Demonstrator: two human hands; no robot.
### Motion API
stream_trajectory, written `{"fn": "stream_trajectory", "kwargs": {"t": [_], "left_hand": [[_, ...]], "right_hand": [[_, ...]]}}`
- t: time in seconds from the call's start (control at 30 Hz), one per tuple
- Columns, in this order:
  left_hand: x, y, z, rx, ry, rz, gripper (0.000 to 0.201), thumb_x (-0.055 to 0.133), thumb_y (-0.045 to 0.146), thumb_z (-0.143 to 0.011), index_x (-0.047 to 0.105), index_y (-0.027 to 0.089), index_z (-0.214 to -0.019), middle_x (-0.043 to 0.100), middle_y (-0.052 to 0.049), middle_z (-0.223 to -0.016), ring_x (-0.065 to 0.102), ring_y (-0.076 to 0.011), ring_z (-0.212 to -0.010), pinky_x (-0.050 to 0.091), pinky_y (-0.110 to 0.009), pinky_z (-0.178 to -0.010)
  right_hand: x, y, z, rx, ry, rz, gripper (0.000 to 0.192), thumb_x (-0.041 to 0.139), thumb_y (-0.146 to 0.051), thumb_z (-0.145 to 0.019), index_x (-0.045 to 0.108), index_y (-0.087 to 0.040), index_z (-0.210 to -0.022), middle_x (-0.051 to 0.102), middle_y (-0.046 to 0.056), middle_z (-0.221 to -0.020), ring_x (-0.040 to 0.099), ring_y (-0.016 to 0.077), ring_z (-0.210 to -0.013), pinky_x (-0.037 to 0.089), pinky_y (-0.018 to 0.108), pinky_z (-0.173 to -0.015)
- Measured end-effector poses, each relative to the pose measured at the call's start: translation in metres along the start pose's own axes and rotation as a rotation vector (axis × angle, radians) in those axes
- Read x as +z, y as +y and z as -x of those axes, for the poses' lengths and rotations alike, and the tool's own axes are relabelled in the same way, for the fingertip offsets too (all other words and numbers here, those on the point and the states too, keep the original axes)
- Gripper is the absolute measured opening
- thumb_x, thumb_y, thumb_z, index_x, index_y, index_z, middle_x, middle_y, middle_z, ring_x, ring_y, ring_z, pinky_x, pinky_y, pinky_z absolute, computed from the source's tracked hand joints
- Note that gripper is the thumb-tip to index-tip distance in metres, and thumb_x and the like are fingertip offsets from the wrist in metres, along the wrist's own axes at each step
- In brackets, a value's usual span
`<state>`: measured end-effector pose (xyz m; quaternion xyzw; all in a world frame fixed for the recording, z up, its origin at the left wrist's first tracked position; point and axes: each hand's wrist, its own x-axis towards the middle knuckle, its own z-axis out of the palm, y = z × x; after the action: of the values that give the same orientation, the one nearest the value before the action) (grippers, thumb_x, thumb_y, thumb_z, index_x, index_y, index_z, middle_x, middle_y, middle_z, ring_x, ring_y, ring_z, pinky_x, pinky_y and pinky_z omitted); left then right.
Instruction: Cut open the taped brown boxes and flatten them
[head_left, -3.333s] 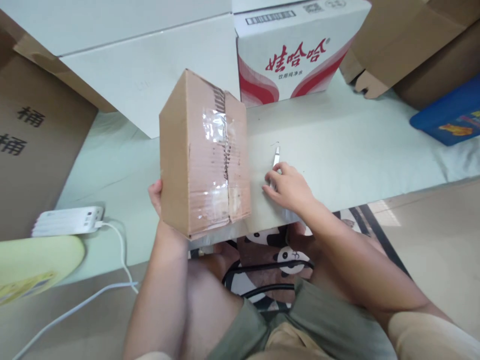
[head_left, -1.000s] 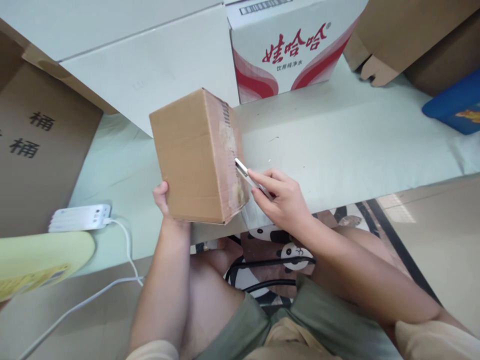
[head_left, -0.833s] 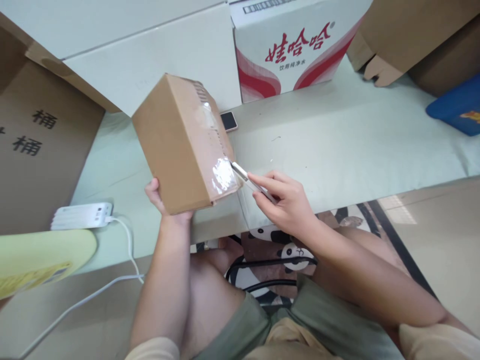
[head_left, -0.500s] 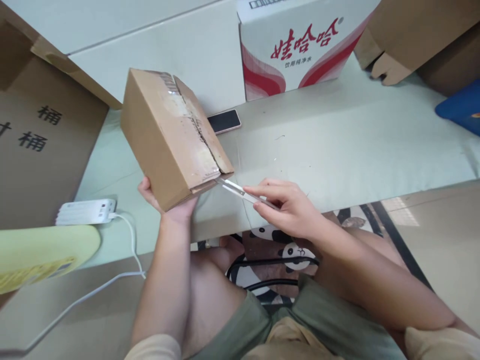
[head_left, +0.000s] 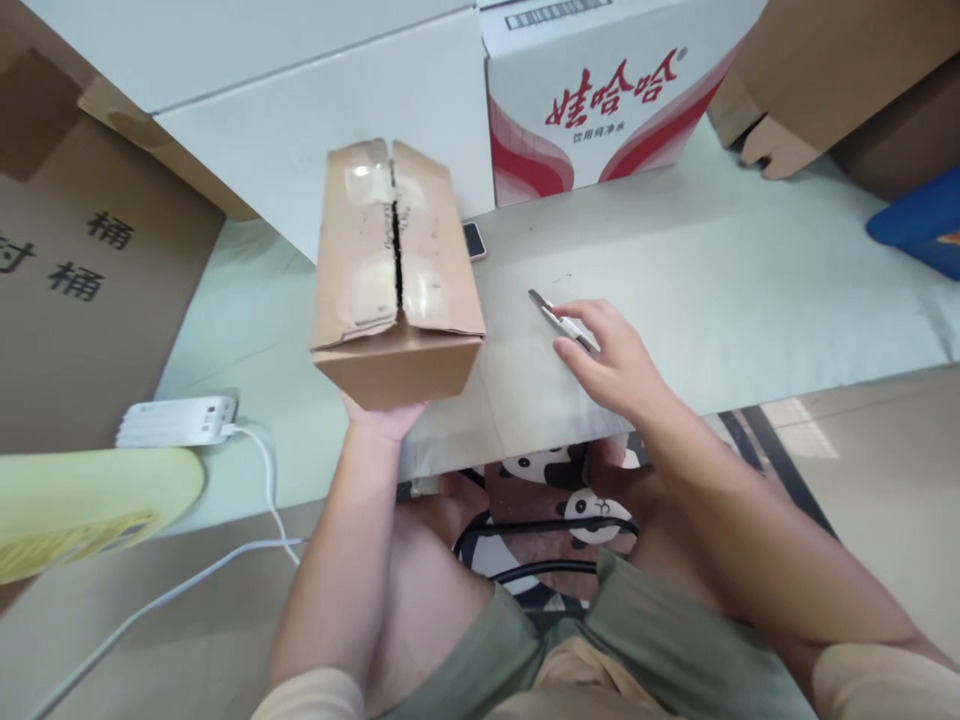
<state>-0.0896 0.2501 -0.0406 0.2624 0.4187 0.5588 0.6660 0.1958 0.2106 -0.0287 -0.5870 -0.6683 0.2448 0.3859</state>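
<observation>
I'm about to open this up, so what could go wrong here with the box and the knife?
The cardboard box sits propped on the left hand alone, its top seam slit, so it could tip or spill. The right hand rests on the knife with the blade out; fingers might get nicked. The phone behind the box could be knocked.

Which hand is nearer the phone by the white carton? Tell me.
Left. The left hand props the cardboard box beside the phone; the right hand holds the knife farther right.
</observation>
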Motion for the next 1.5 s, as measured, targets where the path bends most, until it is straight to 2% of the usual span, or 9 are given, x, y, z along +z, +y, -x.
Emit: {"fn": "stream_trajectory", "kwargs": {"t": [0.1,0.2,0.37,0.5,0.73,0.97,1.17,1.33,1.5], "left_hand": [[0.013,-0.01,0.001,0.03,0.093,-0.188,0.047,0.087,0.062,-0.067,0.077,0.026,-0.096,0.08,-0.008,-0.107,0.072,-0.0323,-0.106,0.063,-0.04,-0.081],[0.017,-0.014,0.008,0.256,0.123,-0.28,0.052,0.083,0.065,-0.069,0.079,0.026,-0.102,0.078,-0.007,-0.117,0.069,-0.0336,-0.121,0.059,-0.043,-0.101],[0.005,-0.011,0.029,0.633,-0.22,-0.482,0.089,0.083,0.074,-0.067,0.065,0.032,-0.143,0.053,-0.007,-0.16,0.044,-0.0375,-0.153,0.041,-0.046,-0.124],[-0.007,-0.012,0.028,0.754,-0.315,-0.617,0.088,0.084,0.066,-0.073,0.054,0.037,-0.152,0.041,-0.006,-0.168,0.033,-0.0389,-0.158,0.032,-0.052,-0.129],[-0.016,-0.007,0.023,0.659,-0.292,-0.651,0.098,0.096,0.064,-0.054,0.063,0.034,-0.141,0.043,-0.01,-0.166,0.028,-0.0439,-0.159,0.027,-0.058,-0.13],[0.004,-0.003,0.024,0.538,0.131,-0.196,0.053,0.072,0.066,-0.081,0.073,0.024,-0.113,0.072,-0.009,-0.132,0.057,-0.0336,-0.141,0.045,-0.048,-0.121],[-0.016,-0.001,0.004,0.416,0.338,-0.199,0.045,0.084,0.056,-0.072,0.067,0.027,-0.101,0.074,-0.006,-0.112,0.07,-0.0256,-0.117,0.06,-0.036,-0.095],[-0.014,-0.01,0.005,0.325,0.444,-0.273,0.042,0.095,0.04,-0.058,0.067,0.021,-0.084,0.073,-0.002,-0.088,0.068,-0.0167,-0.082,0.052,-0.023,-0.062],[-0.012,-0.014,0.002,0.222,0.341,-0.273,0.045,0.079,0.062,-0.072,0.072,0.022,-0.092,0.075,-0.008,-0.105,0.069,-0.0227,-0.095,0.053,-0.025,-0.062]], "right_hand": [[0.0,-0.018,0.008,-0.142,-0.13,-0.268,0.054,0.054,-0.052,-0.1,0.052,-0.027,-0.148,0.057,0.014,-0.153,0.056,0.0332,-0.139,0.05,0.055,-0.11],[0.004,-0.026,0.011,-0.182,-0.134,-0.281,0.062,0.058,-0.054,-0.099,0.044,-0.03,-0.155,0.052,0.013,-0.157,0.052,0.0325,-0.144,0.049,0.055,-0.113],[0.013,-0.02,0.01,-0.211,-0.143,-0.184,0.056,0.058,-0.045,-0.099,0.051,-0.03,-0.153,0.058,0.013,-0.151,0.056,0.0313,-0.137,0.051,0.055,-0.111],[0.016,-0.016,0.01,-0.227,-0.178,-0.165,0.059,0.055,-0.042,-0.1,0.046,-0.031,-0.157,0.058,0.012,-0.153,0.057,0.0312,-0.136,0.052,0.057,-0.11],[0.018,-0.016,0.01,-0.19,-0.178,-0.159,0.056,0.053,-0.036,-0.1,0.049,-0.031,-0.156,0.062,0.01,-0.149,0.062,0.0296,-0.132,0.052,0.056,-0.111],[0.014,-0.019,0.008,-0.107,-0.213,-0.071,0.031,0.053,-0.032,-0.095,0.071,-0.021,-0.119,0.072,0.012,-0.126,0.069,0.0288,-0.116,0.058,0.046,-0.094],[0.014,-0.015,0.004,-0.048,-0.175,-0.03,0.022,0.052,-0.028,-0.092,0.07,-0.02,-0.082,0.075,0.007,-0.085,0.071,0.0243,-0.082,0.057,0.042,-0.08],[0.014,-0.012,0.006,-0.111,-0.148,-0.121,0.028,0.059,-0.035,-0.092,0.078,-0.023,-0.107,0.076,0.011,-0.125,0.07,0.0322,-0.12,0.054,0.055,-0.107],[0.016,-0.007,0.007,-0.056,-0.201,-0.27,0.07,0.065,-0.046,-0.091,0.045,-0.029,-0.156,0.062,0.013,-0.149,0.06,0.0345,-0.138,0.048,0.063,-0.114]]}}
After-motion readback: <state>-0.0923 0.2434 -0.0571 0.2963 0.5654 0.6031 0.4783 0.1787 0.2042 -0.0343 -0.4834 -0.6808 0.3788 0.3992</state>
